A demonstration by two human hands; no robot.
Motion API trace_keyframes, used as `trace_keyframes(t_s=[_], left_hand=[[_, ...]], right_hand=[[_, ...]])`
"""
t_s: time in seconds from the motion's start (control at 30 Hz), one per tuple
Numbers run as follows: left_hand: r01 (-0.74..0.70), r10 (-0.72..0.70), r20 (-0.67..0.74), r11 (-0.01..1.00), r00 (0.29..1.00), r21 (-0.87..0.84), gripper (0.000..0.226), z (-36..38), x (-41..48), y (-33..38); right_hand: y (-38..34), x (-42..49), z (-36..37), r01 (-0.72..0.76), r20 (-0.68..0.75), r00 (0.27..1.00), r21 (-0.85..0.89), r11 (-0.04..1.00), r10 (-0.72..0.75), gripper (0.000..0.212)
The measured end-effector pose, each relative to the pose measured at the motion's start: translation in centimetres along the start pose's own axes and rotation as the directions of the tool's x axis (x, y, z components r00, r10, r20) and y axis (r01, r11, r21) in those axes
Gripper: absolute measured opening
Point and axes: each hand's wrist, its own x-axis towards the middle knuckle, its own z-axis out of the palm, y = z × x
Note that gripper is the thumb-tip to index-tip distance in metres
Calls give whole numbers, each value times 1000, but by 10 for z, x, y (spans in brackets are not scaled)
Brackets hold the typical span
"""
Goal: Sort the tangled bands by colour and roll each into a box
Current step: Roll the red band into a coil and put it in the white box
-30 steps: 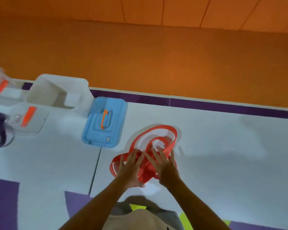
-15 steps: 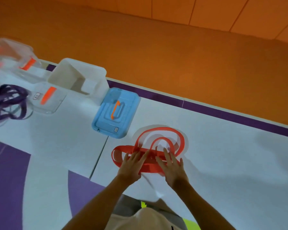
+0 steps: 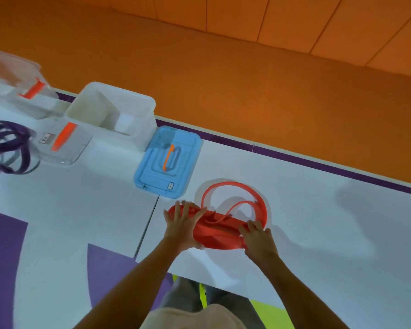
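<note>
A red band lies on the white table, its near part gathered into a thick flat strip and two thin loops arching away behind it. My left hand presses straight, spread fingers on the strip's left end. My right hand grips the right end with curled fingers. A tangle of purple bands sits at the far left. An open white box stands at the table's back edge.
A blue lid with an orange handle lies just beyond my left hand. Two clear containers with orange latches, one beside the white box and another behind it, stand at the left. An orange floor lies past the table's purple-edged rim.
My hands have moved apart to the two ends of the red band, and its near part is now gathered into a thick flat strip. The view has shifted right.
</note>
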Motion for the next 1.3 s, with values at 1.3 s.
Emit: trace_keyframes(t_s=[1.3], left_hand=[[-86, -560, -184, 198, 807, -976, 66, -7, -151, 2]], right_hand=[[-66, -51, -84, 450, -477, 878, 855, 259, 49, 40]])
